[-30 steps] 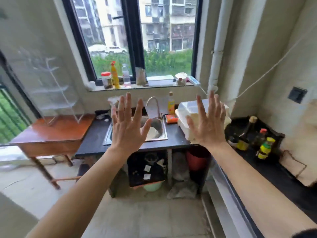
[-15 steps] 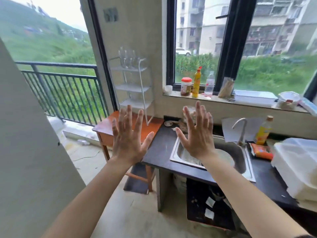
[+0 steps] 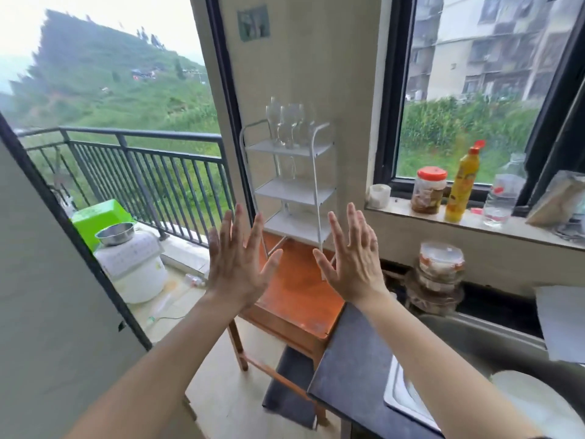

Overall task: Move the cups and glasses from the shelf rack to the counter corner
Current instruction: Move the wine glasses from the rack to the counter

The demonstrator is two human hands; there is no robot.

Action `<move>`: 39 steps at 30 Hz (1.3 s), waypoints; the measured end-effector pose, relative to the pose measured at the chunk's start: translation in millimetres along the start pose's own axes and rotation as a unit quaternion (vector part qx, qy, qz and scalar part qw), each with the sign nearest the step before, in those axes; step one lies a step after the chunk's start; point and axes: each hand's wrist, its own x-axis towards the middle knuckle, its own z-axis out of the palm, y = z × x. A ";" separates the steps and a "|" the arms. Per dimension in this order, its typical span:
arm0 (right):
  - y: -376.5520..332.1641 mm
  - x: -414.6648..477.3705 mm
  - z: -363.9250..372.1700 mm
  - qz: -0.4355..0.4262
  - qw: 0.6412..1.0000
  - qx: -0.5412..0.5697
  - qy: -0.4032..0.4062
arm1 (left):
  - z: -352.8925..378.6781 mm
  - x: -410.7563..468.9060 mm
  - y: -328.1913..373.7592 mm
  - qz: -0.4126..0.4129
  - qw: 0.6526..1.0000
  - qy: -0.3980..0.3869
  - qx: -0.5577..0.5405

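A white three-tier shelf rack [image 3: 294, 193] stands on an orange wooden table [image 3: 294, 289] against the wall. Several clear stemmed glasses [image 3: 286, 123] stand on its top tier, and a clear glass [image 3: 292, 167] shows on the middle tier. My left hand [image 3: 235, 264] and my right hand [image 3: 354, 258] are raised side by side in front of the rack's lowest tier, palms away from me, fingers spread, holding nothing. The dark counter [image 3: 351, 365] begins just right of the table, under my right forearm.
A steel sink [image 3: 474, 343] with a white plate [image 3: 535, 403] sits in the counter. Stacked lidded containers [image 3: 438, 274] stand behind it. On the window sill are a red-lidded jar [image 3: 429, 190], a yellow bottle [image 3: 463, 182] and a water bottle [image 3: 503, 194]. Left is a balcony railing [image 3: 142, 166].
The view has swung further left and closer: the rack and table are now centred, the sink has slid to the right edge. Both hands stay raised and spread, now nearer together.
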 end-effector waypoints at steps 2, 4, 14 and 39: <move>6.4 50.8 9.6 -0.007 1.000 0.003 0.006 | 5.9 46.6 -12.2 -0.006 1.000 0.010 -0.017; 9.0 96.9 17.5 -0.005 1.000 0.011 0.015 | 9.0 87.5 -24.9 -0.013 0.999 0.024 -0.040; 14.0 246.0 58.4 0.000 0.998 0.007 0.057 | 58.6 243.6 -68.5 -0.008 0.987 0.069 -0.142; -5.2 442.2 143.9 0.159 0.978 0.069 0.112 | 180.3 509.9 -106.6 0.093 0.854 0.038 -0.510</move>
